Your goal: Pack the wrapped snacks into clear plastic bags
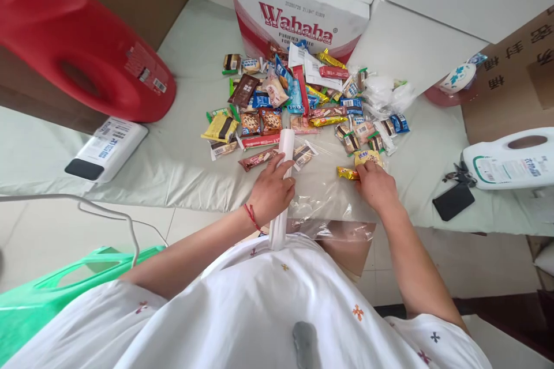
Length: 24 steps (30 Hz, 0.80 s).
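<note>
My left hand [273,187], with a red string bracelet at the wrist, has its fingers laid over a long white bar [285,143] that juts over the table edge towards my shirt. Its thumb is hidden. A clear plastic bag [331,190] lies flat just right of the bar and hangs over the edge. My right hand [378,185] is closed on a yellow snack packet [367,157] at the bag's right side. Beside those fingers lies a small yellow-and-red wrapped bar [347,173]. Beyond both hands spreads a heap of wrapped snacks [272,121].
A Wahaha carton [298,17] stands behind the heap. At left are a red jug [142,89] and a white power bank [108,150] with a cable. A white detergent bottle [511,158], keys [459,174] and a black pouch [453,202] lie at right.
</note>
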### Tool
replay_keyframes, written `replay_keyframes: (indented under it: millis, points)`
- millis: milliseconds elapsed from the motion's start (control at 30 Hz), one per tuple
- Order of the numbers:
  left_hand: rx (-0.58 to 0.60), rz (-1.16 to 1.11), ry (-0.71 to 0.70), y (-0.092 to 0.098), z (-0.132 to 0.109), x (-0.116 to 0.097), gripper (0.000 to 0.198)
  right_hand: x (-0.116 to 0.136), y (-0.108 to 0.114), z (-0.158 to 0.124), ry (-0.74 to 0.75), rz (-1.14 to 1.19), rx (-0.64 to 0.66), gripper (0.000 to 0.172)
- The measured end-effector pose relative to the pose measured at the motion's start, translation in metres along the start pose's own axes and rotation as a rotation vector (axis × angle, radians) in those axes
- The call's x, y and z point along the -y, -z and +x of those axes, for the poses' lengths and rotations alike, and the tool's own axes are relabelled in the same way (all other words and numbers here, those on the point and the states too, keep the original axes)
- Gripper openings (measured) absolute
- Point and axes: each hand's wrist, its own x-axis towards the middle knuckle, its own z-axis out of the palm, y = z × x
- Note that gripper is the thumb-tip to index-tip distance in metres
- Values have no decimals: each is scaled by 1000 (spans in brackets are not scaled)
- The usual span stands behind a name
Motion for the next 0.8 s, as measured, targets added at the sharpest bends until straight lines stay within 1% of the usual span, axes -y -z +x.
replay_keyframes:
  millis: [133,200,233,300,333,367,400,433,467,500,533,567,600,633,667,733,800]
  points:
    - [-4,42,-22,3,-1,0,20,0,-11,-2,25,6,-47,33]
    - [2,53,-25,2,-2,-4,18,-4,-13,-7,28,30,-28,36]
    - [4,58,-21,1,-3,-6,18,-7,-13,-10,34,59,-5,41]
    - [9,64,-15,-3,-7,-13,21,-15,-6,-15,91,140,41,58]
    - [16,66,-15,-5,-9,-16,22,-17,1,-15,142,181,41,63]
    - [22,66,-15,-7,-11,-19,21,-15,10,-12,196,215,18,62]
    - [28,67,-14,-10,-13,-22,21,-8,22,-8,243,238,-30,55]
    - [32,70,-10,-12,-14,-24,22,5,34,-1,284,252,-97,45]
    - [33,76,-4,-14,-16,-26,22,23,47,7,313,256,-162,39]
    - [33,87,6,-15,-17,-26,22,46,59,17,351,251,-218,36]
    - [37,99,18,-16,-18,-26,22,72,68,28,442,240,-243,36]
    - [49,110,33,-17,-19,-26,22,99,76,39,580,224,-246,35]
    - [68,117,46,-18,-20,-25,22,126,81,50,664,209,-262,36]
    - [89,120,56,-19,-20,-24,23,150,84,61,708,192,-281,38]
    - [106,120,62,-19,-21,-22,25,170,85,70,718,167,-269,37]
    - [122,118,62,-20,-22,-19,28,195,85,83,706,121,-214,32]
    - [119,113,53,-21,-23,-17,29,202,85,89,728,111,-187,29]
